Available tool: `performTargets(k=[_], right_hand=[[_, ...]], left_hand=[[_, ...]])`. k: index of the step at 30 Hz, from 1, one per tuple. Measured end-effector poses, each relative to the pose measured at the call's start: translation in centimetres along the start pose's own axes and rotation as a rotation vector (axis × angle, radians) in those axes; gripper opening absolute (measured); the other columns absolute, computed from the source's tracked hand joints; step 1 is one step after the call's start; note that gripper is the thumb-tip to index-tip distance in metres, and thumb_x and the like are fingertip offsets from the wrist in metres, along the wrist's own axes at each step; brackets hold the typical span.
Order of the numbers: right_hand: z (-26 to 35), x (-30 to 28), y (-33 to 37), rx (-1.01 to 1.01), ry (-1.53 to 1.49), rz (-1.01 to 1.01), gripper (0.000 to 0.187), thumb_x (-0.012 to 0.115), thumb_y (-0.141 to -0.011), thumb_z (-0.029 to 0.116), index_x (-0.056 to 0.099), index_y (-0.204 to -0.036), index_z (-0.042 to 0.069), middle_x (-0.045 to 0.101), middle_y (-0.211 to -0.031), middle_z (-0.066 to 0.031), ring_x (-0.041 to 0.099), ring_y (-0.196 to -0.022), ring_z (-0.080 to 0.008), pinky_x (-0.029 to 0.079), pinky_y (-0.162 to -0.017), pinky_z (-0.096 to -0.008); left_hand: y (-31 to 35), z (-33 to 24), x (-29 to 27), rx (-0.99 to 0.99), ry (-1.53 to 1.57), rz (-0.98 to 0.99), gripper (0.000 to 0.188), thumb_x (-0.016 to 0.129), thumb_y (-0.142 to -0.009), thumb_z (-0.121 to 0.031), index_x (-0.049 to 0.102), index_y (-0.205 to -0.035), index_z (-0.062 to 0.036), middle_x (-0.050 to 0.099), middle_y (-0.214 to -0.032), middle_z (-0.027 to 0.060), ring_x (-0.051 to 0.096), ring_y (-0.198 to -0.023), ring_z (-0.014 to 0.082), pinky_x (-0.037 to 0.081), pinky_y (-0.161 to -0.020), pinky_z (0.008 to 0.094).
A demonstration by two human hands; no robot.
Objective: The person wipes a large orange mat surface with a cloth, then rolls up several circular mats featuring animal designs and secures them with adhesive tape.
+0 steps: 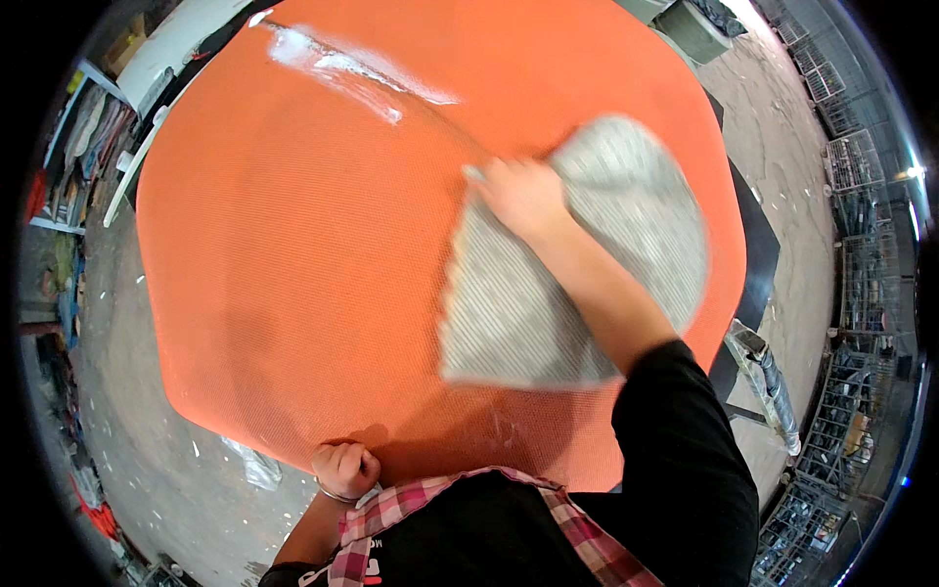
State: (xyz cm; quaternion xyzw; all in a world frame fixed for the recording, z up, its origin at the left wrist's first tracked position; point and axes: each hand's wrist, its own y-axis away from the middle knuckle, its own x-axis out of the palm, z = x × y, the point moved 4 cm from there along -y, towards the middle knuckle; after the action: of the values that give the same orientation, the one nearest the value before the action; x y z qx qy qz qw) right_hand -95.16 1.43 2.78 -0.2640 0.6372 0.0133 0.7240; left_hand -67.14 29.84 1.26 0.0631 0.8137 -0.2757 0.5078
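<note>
A large orange surface with a fine mesh texture (293, 245) spreads out in front of me. On it lies a rounded piece of grey ribbed fabric (636, 215), blurred by motion. My right hand (523, 196) grips the fabric near its upper left edge, fingers closed, with the forearm across the piece. At the orange surface's near edge, my left hand (347, 470) rests as a fist, with a bracelet at its wrist and nothing showing in it. A white smear (342, 67) runs along a thin dark line at the far left of the surface.
A shelf stacked with folded materials (88, 137) stands at the left. Wire racks (851, 293) line the right side. A plastic-wrapped bar (768, 377) is close to the right edge of the orange surface. Clear plastic (254, 463) lies on the floor (147, 411) near my left hand.
</note>
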Motion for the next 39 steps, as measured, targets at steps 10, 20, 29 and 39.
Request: performTargets(k=[10, 20, 29, 39], right_hand=[[0.6, 0.4, -4.2, 0.185, -0.08, 0.023, 0.032, 0.048, -0.08, 0.037, 0.056, -0.073, 0.007, 0.061, -0.069, -0.0109, 0.06, -0.064, -0.0259, 0.048, -0.055, -0.0376], [-0.8, -13.1, 32.7, 0.769, -0.294, 0.58, 0.036, 0.052, -0.08, 0.038, 0.053, -0.081, 0.003, 0.059, -0.074, -0.0205, 0.056, -0.072, -0.0374, 0.044, -0.062, -0.0448], [-9.7, -22.1, 46.8, 1.136, -0.39, -0.664, 0.029, 0.045, -0.088, 0.022, 0.051, -0.105, 0.0, 0.057, -0.096, -0.0073, 0.052, -0.086, -0.0139, 0.04, -0.077, -0.0258], [-5.9, -8.5, 25.1, 0.626, -0.028, -0.146, 0.037, 0.045, -0.082, 0.039, 0.057, -0.078, 0.004, 0.059, -0.082, -0.0131, 0.055, -0.077, -0.0312, 0.042, -0.065, -0.0417]], left_hand=[[-0.8, 0.4, -0.2, -0.048, -0.067, -0.019, 0.009, 0.054, -0.058, -0.004, 0.046, -0.063, -0.0053, 0.045, -0.051, 0.0084, 0.044, -0.042, 0.0275, 0.035, -0.041, 0.0372], [-0.3, 0.3, -0.1, -0.013, -0.058, -0.102, 0.009, 0.054, -0.062, -0.003, 0.049, -0.069, -0.0031, 0.048, -0.055, 0.0117, 0.047, -0.046, 0.0303, 0.037, -0.042, 0.0391], [0.1, 0.6, 0.6, -0.092, -0.111, -0.034, 0.004, 0.052, -0.067, -0.003, 0.051, -0.07, -0.0034, 0.048, -0.056, 0.0119, 0.048, -0.048, 0.0289, 0.038, -0.042, 0.0371], [-1.2, -0.4, 0.6, -0.198, -0.124, -0.021, 0.01, 0.052, -0.069, -0.014, 0.049, -0.063, -0.007, 0.053, -0.059, 0.0115, 0.053, -0.055, 0.0296, 0.041, -0.046, 0.0399]])
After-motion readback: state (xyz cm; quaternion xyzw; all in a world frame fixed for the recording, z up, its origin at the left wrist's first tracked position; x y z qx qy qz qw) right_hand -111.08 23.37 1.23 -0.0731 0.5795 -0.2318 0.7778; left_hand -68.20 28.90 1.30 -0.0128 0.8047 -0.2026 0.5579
